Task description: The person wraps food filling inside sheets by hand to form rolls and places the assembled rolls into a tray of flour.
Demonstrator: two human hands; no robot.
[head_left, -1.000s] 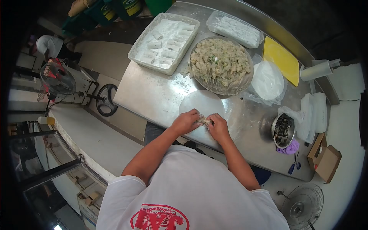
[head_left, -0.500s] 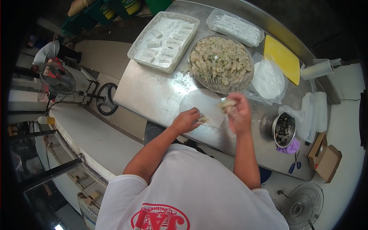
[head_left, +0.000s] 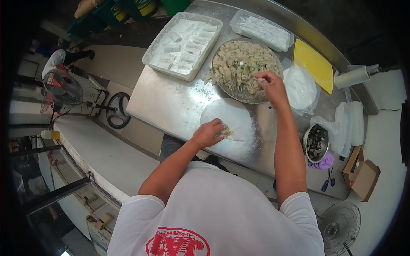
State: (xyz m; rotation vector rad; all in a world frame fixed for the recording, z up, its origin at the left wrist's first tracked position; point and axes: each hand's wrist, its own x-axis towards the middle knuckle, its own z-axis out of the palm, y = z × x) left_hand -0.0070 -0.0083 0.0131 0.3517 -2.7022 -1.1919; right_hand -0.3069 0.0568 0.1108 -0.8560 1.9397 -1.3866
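Observation:
A round white wrapper sheet (head_left: 226,110) lies on the floured metal table, with a small lump of minced filling (head_left: 227,132) on it. The curled fingers of my left hand (head_left: 209,133) are closed against that lump. My right hand (head_left: 272,87) is over the near right rim of a wide metal bowl (head_left: 245,98). Its fingers are bent in a pinch, with pale filling showing at the tips. Heaped in the bowl is chunky, pale minced filling (head_left: 241,62) with green bits. Loose white flour surrounds the wrapper's right and lower edge.
At the back left stands a plastic tub (head_left: 188,77) of floured rolls; another floured container (head_left: 262,32) is behind the bowl. On the right are bagged white rounds (head_left: 300,87), a yellow board (head_left: 314,66), a bowl of dark pieces (head_left: 317,143) and scissors (head_left: 328,182).
My right hand has gone from beside the wrapper up to the filling bowl; the lump it carried is now mostly out of sight. My left hand has stayed nearly still on the wrapper.

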